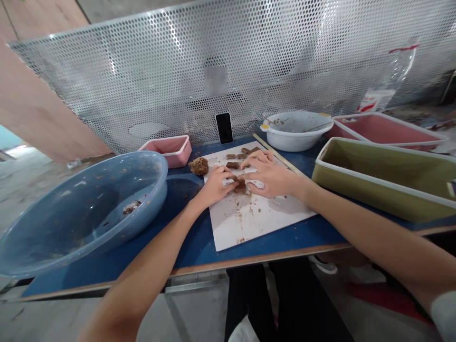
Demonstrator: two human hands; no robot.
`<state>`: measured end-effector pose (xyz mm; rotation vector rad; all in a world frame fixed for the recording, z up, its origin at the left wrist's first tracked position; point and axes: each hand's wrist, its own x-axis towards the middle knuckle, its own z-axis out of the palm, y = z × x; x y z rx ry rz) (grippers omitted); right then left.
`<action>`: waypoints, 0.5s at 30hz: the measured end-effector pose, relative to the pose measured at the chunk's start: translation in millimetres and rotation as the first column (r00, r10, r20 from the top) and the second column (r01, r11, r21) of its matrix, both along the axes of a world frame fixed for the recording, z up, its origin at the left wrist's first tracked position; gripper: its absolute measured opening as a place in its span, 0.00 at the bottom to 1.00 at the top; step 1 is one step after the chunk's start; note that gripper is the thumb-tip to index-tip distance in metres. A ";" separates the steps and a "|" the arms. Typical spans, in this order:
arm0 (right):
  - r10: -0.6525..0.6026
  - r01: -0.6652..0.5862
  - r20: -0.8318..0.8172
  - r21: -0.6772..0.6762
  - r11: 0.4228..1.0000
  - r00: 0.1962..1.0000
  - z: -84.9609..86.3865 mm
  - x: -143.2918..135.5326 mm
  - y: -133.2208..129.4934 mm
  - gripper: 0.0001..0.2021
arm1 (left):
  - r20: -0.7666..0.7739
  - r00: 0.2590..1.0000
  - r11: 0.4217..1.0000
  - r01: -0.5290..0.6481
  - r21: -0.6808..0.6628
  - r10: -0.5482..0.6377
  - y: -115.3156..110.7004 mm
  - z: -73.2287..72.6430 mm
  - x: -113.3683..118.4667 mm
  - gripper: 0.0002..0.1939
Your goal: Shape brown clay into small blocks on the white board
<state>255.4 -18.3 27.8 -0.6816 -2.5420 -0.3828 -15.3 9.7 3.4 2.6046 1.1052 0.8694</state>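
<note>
A crumbly brown clay-like lump (241,186) lies between my hands on a white board (231,232). My left hand (218,184) pinches its left side with thumb and fingertips. From the right, the thumb and index finger of my right hand (267,175) close around the same lump, the other fingers reaching forward over the board. Just beyond them lie several short brown rolls (232,165), some partly behind my right hand. A bigger rough brown lump (198,166) rests by the board's left back corner. Brown crumbs are scattered over the board.
A big blue basin (156,190) stands left, a pink tub (181,153) behind it. A phone (224,128) leans on a perforated metal screen (171,80). Along the right are a stick (278,154), a white basin (295,141), a green trough (370,180), another pink tub (392,141) and a bottle (388,80).
</note>
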 end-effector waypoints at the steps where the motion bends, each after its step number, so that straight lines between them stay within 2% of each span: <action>1: 0.004 -0.004 0.001 -0.001 1.000 1.000 0.0 0.0 0.1 0.13 | 0.001 1.000 1.000 0.001 0.000 -0.001 0.2 -0.2 -0.2 0.04; 4: 0.006 -0.006 -0.015 -0.014 1.000 1.000 0.1 -1.0 -0.1 0.11 | 0.003 1.000 1.000 0.006 -0.006 -0.006 0.9 -0.7 -0.8 0.05; 7: -0.067 0.063 -0.083 -0.049 0.997 0.994 -0.9 -4.5 -0.9 0.12 | 0.011 1.000 1.000 0.010 -0.001 -0.010 1.1 -1.4 -0.7 0.05; 11: -0.185 0.152 -0.160 -0.196 0.969 0.970 -5.7 -13.1 -0.4 0.13 | 0.022 1.000 1.000 0.013 0.006 -0.013 0.4 -1.3 0.2 0.05; 15: -0.208 0.157 -0.151 -0.298 0.942 0.966 -10.9 -19.0 2.4 0.12 | 0.022 1.000 1.000 0.011 -0.005 -0.011 -0.3 -0.1 0.7 0.05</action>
